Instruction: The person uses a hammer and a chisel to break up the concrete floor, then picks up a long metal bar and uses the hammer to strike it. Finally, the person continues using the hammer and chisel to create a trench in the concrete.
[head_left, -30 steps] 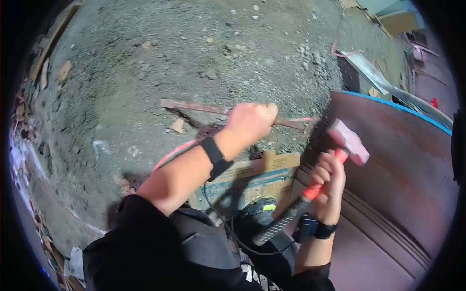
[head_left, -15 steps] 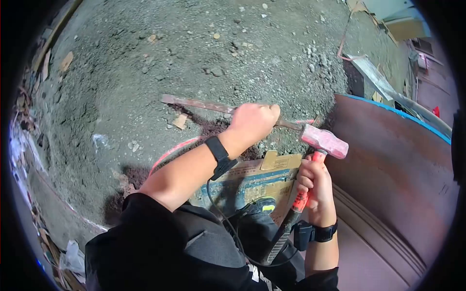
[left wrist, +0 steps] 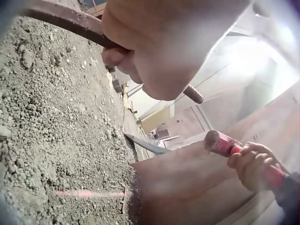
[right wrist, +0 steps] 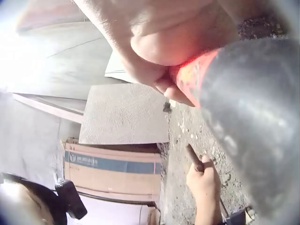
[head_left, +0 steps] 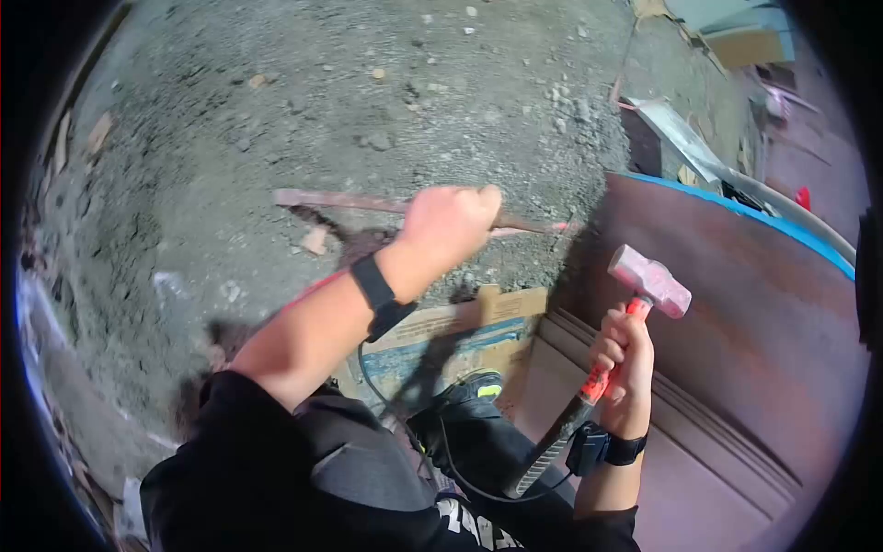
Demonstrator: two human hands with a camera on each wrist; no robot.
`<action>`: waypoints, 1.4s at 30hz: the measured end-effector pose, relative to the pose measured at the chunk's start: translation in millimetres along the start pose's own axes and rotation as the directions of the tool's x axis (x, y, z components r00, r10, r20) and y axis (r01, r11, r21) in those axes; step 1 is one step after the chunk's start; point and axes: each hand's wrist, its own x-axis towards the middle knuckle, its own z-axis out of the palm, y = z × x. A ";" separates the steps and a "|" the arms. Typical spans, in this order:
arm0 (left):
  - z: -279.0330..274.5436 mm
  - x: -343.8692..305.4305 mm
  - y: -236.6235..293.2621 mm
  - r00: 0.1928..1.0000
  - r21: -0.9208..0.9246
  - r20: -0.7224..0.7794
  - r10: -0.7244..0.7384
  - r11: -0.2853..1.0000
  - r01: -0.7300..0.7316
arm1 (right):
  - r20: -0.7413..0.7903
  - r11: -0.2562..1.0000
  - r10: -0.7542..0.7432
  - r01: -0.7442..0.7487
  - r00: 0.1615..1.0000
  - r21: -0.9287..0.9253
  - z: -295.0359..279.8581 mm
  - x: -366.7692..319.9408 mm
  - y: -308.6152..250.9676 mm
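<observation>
In the head view, a blow from the hammer, four o'clock of the left hand, might slip onto its fingers, as they are wrapped round the brown, scuffed bar near its three-o'clock end. In the left wrist view, only a short, rusty-looking stub clears the fist, so an off-line swing could miss it; the pink, worn hammer head is at four o'clock. In the right wrist view, the right hand grips the red-and-black handle, which could twist if held loosely
</observation>
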 end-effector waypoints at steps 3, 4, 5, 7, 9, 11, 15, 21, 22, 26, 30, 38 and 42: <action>10.3 -6.9 0.6 0.999 0.010 0.033 0.010 1.000 -0.010 | 0.016 0.987 -0.111 0.109 0.994 0.116 -1.1 4.1 -13.1; 12.5 -8.1 -1.3 0.999 0.049 0.043 0.003 0.999 -0.005 | 0.030 0.995 -0.087 0.086 0.996 0.041 9.1 5.3 -6.4; 16.7 -9.2 -3.0 1.000 0.037 -0.009 0.017 0.999 -0.017 | 0.095 0.996 -0.025 0.034 0.995 -0.088 12.5 13.1 9.4; 13.2 -8.5 1.8 0.992 0.070 0.100 -0.073 0.995 0.066 | 0.195 0.979 0.172 -0.144 0.966 -0.146 44.3 10.5 32.6; 18.5 -10.3 6.6 0.994 0.084 0.107 -0.037 0.996 0.028 | 0.224 0.989 0.136 -0.118 0.965 -0.090 31.3 2.5 23.1; 16.1 -9.4 2.5 0.995 0.097 0.100 -0.005 0.995 -0.005 | 0.096 0.976 0.135 -0.115 0.986 -0.187 13.6 -1.5 10.0; 17.8 -9.0 0.9 0.995 0.120 0.098 0.023 0.992 -0.035 | 0.040 0.990 -0.025 0.019 0.999 0.140 9.7 14.5 16.1; 10.9 -2.6 -9.2 0.997 0.166 0.067 0.037 0.985 -0.047 | 0.155 0.970 0.182 -0.152 0.971 -0.189 10.6 8.2 -2.7; 10.1 -1.9 -8.5 0.998 0.201 0.052 0.030 0.979 -0.039 | 0.157 0.996 0.071 -0.061 0.985 -0.067 3.5 10.6 -7.2; 12.6 -4.2 -7.3 0.998 0.214 0.062 -0.005 0.977 -0.008 | 0.212 0.995 0.087 -0.073 0.973 -0.074 40.1 16.8 13.4; 18.4 -13.7 -13.2 0.995 0.205 0.089 -0.037 0.979 0.018 | 0.249 0.965 0.095 -0.027 0.964 -0.261 24.9 17.5 8.8; 12.5 -7.0 -17.5 0.994 0.189 0.102 -0.042 0.982 0.022 | 0.304 0.991 0.122 -0.097 0.945 -0.095 40.2 20.4 24.5; 2.8 -7.0 -18.2 0.994 0.192 0.107 -0.029 0.981 0.008 | 0.172 0.997 0.077 -0.078 0.982 0.002 16.9 12.4 4.8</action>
